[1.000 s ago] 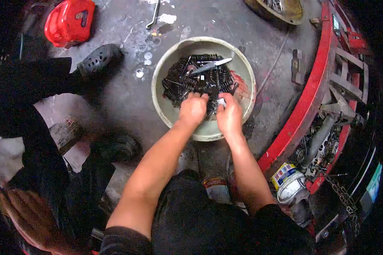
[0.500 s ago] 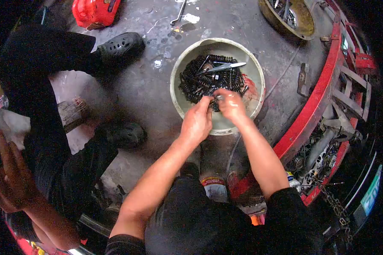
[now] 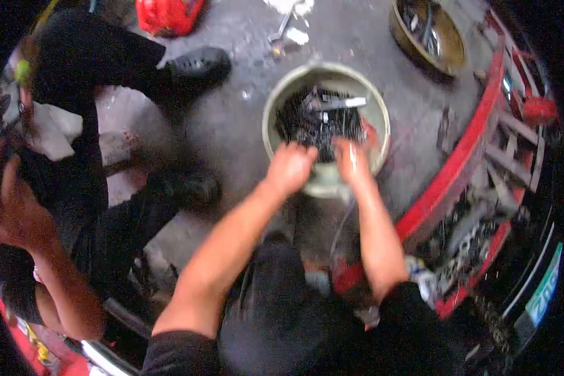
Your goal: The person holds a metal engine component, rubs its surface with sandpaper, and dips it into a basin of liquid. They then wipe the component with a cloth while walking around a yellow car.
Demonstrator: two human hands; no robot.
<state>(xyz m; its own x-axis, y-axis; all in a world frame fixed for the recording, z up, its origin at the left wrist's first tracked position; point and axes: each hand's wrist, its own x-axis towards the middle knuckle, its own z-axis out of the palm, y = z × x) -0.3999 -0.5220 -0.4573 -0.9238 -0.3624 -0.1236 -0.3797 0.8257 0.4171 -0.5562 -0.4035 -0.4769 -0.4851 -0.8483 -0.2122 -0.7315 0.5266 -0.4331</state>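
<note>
The dark coil springs [image 3: 323, 130] lie heaped in the round basin [image 3: 267, 125], centre of the frame, beneath a pale-tipped tool [image 3: 351, 102]. At their lower edge my left hand [image 3: 291, 166] and right hand [image 3: 353, 160] are apart, fingers curled; blur hides whether either pinches anything. A brown pan [image 3: 451, 50] sits upper right.

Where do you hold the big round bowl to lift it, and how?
Hold the bowl by its rim, probably with two hands, one from the left and one from the right. It's wide and round with an open top, and the rim goes all the way around, so opposite sides should balance it. The dark pile fills the middle, so that's a poor place to grab.
</note>
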